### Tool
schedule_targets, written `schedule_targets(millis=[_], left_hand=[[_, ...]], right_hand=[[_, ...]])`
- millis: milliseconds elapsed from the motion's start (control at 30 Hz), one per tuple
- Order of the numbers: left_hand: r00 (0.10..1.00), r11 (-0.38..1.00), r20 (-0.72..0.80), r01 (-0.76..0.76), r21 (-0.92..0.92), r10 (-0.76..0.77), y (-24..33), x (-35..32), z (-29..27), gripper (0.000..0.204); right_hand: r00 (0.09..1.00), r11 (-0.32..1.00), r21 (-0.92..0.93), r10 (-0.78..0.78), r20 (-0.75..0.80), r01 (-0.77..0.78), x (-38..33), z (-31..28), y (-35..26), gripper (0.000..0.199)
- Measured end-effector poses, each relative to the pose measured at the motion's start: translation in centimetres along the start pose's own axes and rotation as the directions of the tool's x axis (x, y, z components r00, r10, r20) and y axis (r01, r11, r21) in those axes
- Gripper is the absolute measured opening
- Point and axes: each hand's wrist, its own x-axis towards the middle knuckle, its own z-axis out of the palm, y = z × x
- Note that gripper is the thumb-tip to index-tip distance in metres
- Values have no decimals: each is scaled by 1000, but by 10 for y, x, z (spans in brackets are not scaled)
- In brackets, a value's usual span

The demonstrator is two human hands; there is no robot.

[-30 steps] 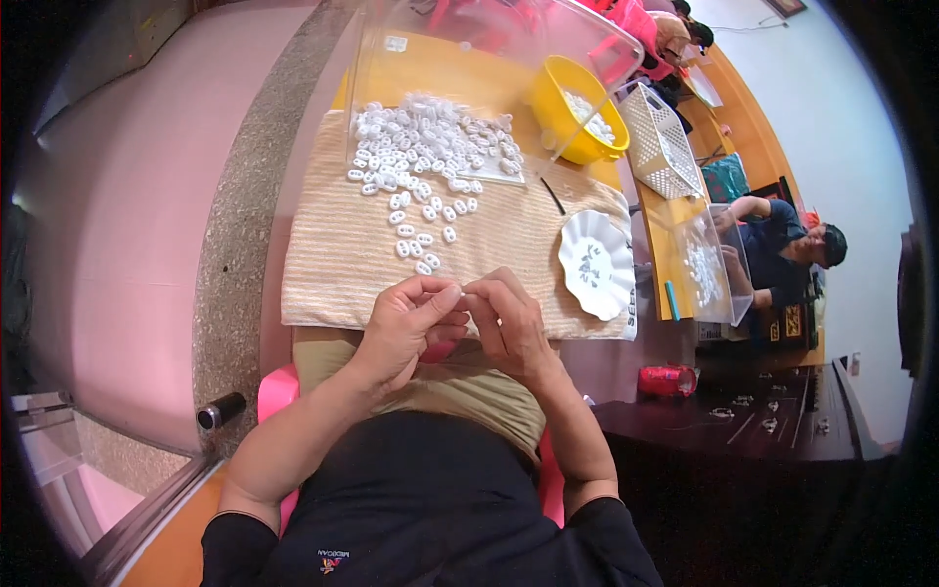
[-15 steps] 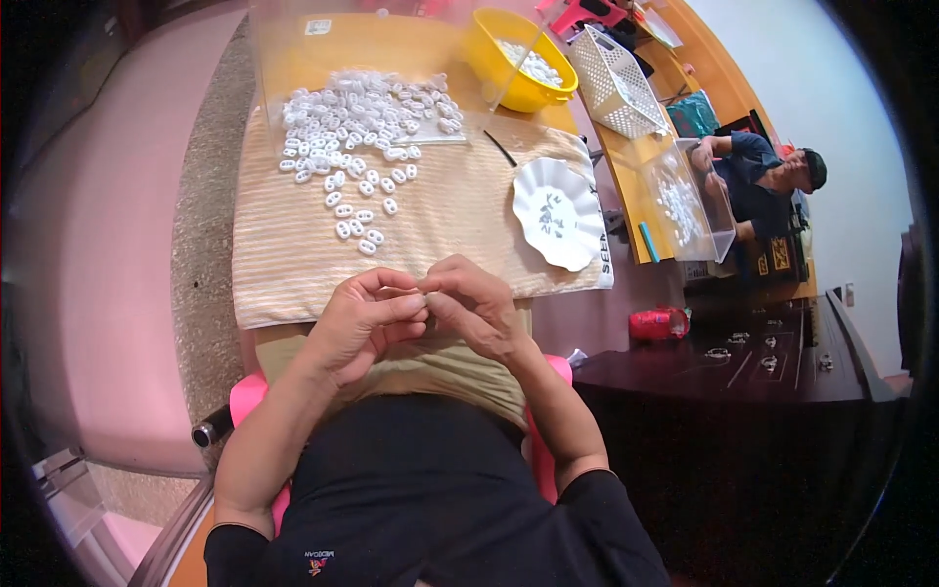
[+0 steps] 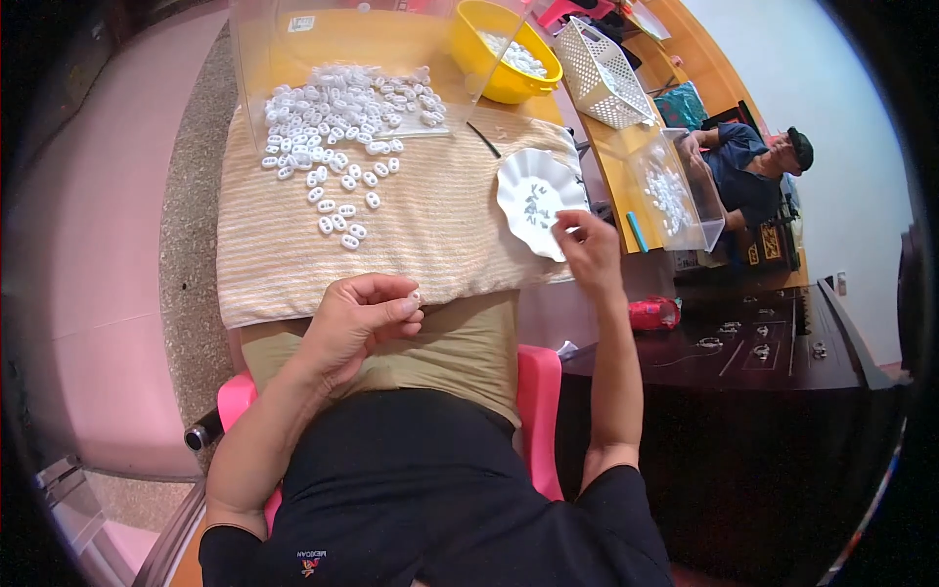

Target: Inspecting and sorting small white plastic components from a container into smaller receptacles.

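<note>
My left hand [image 3: 364, 315] is closed in a pinch above my lap, near the front edge of the striped cloth. Between its thumb and forefinger sits a small white two-hole plastic piece [image 3: 416, 296], mostly covered by the fingers. Over the right side of a white wavy-rimmed plate [image 3: 515, 196], my right hand [image 3: 592, 249] has its fingertips drawn together; whether anything is in them is hidden. Small dark grey bits [image 3: 533, 207] lie in the middle of the plate. Many like white two-hole pieces [image 3: 328, 112] are heaped at the far left of the cloth, several scattered nearer me.
A clear plastic bin [image 3: 245, 83] lies around the heap. Behind stand a yellow basin [image 3: 469, 44] of white pieces and a white perforated basket [image 3: 587, 73]. A thin black stick [image 3: 483, 139] rests beyond the plate. At right, a person [image 3: 748, 166] sits by another clear bin [image 3: 719, 233].
My right hand has left my left hand and moved right and forward to the plate. My left hand stays in its pinch, now showing the white piece. The view has shifted slightly.
</note>
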Motion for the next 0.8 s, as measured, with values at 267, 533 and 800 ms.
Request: schedule_targets(millis=[267, 533, 800], left_hand=[[999, 1000, 27, -19, 23, 19, -5, 4, -2, 16], [1000, 1000, 11, -19, 24, 19, -4, 4, -3, 15], [1000, 999, 16, -21, 43, 21, -3, 2, -2, 14]], right_hand=[[992, 911, -407, 109, 64, -74, 42, -24, 55, 24], [977, 781, -622, 166, 135, -47, 62, -7, 41, 24], [961, 801, -598, 176, 214, -14, 70, -8, 43, 19]])
